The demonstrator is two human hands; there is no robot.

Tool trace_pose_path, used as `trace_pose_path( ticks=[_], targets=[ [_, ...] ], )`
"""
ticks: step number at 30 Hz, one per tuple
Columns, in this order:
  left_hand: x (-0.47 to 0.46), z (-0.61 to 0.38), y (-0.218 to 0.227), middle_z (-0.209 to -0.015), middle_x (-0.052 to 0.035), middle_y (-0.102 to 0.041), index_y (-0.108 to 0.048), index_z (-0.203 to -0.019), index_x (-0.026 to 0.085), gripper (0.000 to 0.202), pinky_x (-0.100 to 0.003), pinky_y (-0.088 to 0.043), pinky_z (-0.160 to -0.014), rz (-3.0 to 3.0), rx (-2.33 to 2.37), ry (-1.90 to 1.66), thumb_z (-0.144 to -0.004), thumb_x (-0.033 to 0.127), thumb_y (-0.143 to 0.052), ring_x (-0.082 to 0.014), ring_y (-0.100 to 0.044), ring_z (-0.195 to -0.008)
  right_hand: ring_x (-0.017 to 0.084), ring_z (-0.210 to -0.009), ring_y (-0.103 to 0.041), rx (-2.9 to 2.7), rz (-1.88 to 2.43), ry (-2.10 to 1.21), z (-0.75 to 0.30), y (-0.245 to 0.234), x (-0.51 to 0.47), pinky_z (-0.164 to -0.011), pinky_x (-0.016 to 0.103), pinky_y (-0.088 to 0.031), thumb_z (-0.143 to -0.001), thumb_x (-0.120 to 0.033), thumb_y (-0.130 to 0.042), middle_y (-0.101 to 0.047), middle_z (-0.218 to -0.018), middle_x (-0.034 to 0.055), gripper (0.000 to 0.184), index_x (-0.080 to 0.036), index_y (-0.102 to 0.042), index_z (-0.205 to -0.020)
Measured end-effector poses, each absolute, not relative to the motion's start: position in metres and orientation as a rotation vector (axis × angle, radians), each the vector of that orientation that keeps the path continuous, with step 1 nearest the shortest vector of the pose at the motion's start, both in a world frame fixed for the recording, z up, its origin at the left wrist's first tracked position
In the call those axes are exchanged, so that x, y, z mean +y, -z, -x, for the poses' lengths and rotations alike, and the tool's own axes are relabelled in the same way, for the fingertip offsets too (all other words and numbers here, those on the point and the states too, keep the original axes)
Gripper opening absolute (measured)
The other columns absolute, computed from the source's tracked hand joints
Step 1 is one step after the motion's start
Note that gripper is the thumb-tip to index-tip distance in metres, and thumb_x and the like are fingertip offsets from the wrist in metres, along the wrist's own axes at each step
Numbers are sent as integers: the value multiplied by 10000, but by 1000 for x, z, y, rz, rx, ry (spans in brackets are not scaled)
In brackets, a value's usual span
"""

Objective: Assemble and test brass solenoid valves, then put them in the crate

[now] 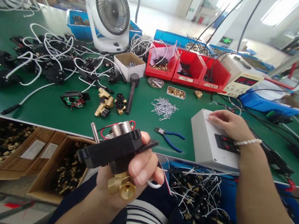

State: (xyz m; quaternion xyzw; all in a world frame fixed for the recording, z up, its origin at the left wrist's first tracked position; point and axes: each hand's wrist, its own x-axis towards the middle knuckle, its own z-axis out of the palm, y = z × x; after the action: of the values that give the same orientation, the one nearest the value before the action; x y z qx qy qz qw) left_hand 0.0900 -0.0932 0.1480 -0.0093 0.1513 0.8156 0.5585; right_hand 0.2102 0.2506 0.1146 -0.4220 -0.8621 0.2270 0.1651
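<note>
While off table [142,125] — left hand [129,176] (tight on valve [116,148]); right hand [229,125] flat on box [203,142]

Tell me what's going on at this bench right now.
A person sits at a green workbench. Their left hand grips a black valve assembly with a brass fitting underneath, held up in front of the bench edge. Their right hand rests on top of a grey switch box near the bench edge. Blue-handled pliers lie on the bench between the two, untouched.
</note>
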Motion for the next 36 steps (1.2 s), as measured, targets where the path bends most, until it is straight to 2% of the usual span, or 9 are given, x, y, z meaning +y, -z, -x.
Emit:
trace_pose_path(
  ticks=[4,7,14,21,29,36],
  targets=[
    [-92,-90,-146,-417,72,-378,-678,-746,227,171,-231,-492,-526,-16,352,-1909,-901,299,-663,-86,-356,-394,194,-668,-543,-2392,1272,-637,-205,-116,249,-693,340,-435,-761,-292,-686,-683,-751,65,116,-177,-680,-776],
    [-92,-90,-144,-407,70,-363,-678,-743,234,189,-245,-483,-521,-40,358,-1932,-903,331,-654,-92,-339,-387,189,-663,-545,-2374,1294,-628,-204,-116,248,-702,337,-430,-778,-251,-673,-687,-746,65,79,-173,-676,-766],
    [-92,-90,-135,-449,63,-436,-684,-817,209,169,-243,-531,-598,-150,277,-1943,-919,337,-642,-88,-420,-431,176,-640,-531,-2357,1331,-610,-205,-117,247,-701,324,-414,-813,-240,-679,-678,-721,51,84,-168,-686,-771],
    [-90,-89,-131,-481,51,-513,-705,-865,156,161,-198,-557,-633,-204,144,-1963,-930,285,-633,-62,-488,-457,148,-631,-523,-2338,1380,-607,-202,-121,243,-688,290,-395,-842,-165,-684,-675,-718,32,38,-149,-705,-814],
    [-90,-91,-126,-512,54,-509,-716,-917,164,167,-207,-549,-661,-247,153,-1993,-834,304,-755,-75,-504,-507,138,-630,-524,-2323,1409,-613,-201,-121,243,-683,292,-378,-855,-124,-695,-660,-715,29,35,-146,-704,-830],
    [-91,-92,-127,-534,58,-538,-702,-947,170,219,-192,-546,-669,-256,185,-2027,-789,288,-798,-65,-518,-517,152,-603,-517,-2300,1325,-686,-202,-123,242,-686,337,-368,-832,-124,-689,-655,-667,39,89,-161,-689,-751]
  ],
)
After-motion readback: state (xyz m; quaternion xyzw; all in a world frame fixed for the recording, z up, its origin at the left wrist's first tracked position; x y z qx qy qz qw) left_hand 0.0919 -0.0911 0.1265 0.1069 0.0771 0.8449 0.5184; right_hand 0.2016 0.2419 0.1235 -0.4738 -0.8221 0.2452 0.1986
